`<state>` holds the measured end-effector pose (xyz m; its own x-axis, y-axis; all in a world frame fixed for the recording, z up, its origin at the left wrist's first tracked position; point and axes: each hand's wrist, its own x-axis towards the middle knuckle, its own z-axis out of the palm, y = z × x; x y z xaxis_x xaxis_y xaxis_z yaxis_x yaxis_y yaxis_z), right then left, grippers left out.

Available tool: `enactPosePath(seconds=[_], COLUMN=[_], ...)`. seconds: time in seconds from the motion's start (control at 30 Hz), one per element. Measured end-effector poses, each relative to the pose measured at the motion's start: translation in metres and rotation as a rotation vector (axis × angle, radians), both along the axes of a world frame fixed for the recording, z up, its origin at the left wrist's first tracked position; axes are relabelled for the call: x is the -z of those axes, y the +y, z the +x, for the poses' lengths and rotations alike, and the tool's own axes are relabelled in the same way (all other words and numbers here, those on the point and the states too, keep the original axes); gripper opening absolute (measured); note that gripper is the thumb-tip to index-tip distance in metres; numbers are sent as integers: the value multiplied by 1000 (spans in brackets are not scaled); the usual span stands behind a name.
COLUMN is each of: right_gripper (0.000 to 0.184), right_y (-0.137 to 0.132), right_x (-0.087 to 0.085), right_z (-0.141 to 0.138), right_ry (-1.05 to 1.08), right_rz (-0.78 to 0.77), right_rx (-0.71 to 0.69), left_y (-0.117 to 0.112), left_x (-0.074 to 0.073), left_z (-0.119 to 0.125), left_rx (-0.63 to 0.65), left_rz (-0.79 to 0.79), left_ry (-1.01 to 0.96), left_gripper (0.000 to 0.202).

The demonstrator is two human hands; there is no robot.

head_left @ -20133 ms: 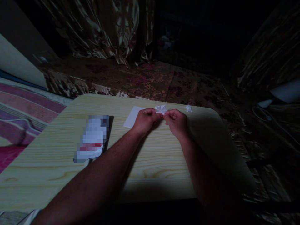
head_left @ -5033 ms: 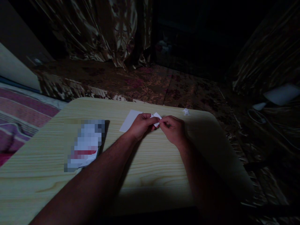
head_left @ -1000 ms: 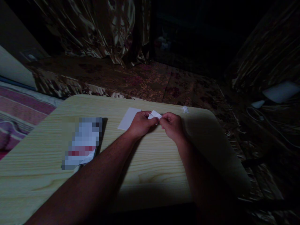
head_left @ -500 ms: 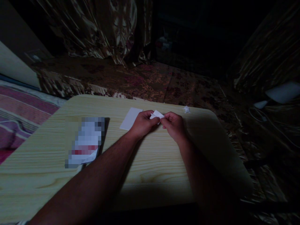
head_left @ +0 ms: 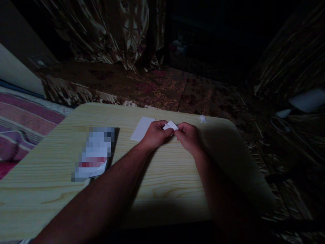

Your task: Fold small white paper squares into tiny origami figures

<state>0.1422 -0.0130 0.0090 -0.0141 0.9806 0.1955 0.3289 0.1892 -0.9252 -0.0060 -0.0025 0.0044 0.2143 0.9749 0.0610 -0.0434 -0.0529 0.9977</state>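
At the centre of the frame, 2 bare hands hold 1 small folded white paper (head_left: pixel 171 124) between them. The left hand (head_left: pixel 155 135) pinches it from the left, thumb lying over its front; the right hand (head_left: pixel 188 136) grips its right corner with narrowed fingertips. Just left of the left hand lies 1 flat white sheet (head_left: pixel 142 128), partly behind that hand. To the upper right of the right hand, near the far edge of the pale wooden table (head_left: pixel 167 184), sits 1 small white star (head_left: pixel 202 118). At left of the frame, a flat pixelated item (head_left: pixel 98 149) lies on the table; whether it contains anything cannot be told. Striped bedding (head_left: pixel 25 117) shows at the left edge, a patterned curtain (head_left: pixel 137 30) at the top, and a white cable (head_left: pixel 277 126) at the right.
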Motion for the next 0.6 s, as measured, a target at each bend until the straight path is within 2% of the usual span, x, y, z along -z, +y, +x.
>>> enactPosePath(seconds=[0.37, 0.6], right_gripper=[6, 7], right_y=[-1, 0], right_x=[-2, -2], right_z=[0, 1], right_ry=[39, 20], right_rz=[-11, -24], right_rx=[1, 0], left_y=[1, -1], left_x=[1, -1], left_z=[0, 0], left_rx=[-34, -61], left_rz=[76, 67], left_ry=[96, 109], left_gripper=[19, 21])
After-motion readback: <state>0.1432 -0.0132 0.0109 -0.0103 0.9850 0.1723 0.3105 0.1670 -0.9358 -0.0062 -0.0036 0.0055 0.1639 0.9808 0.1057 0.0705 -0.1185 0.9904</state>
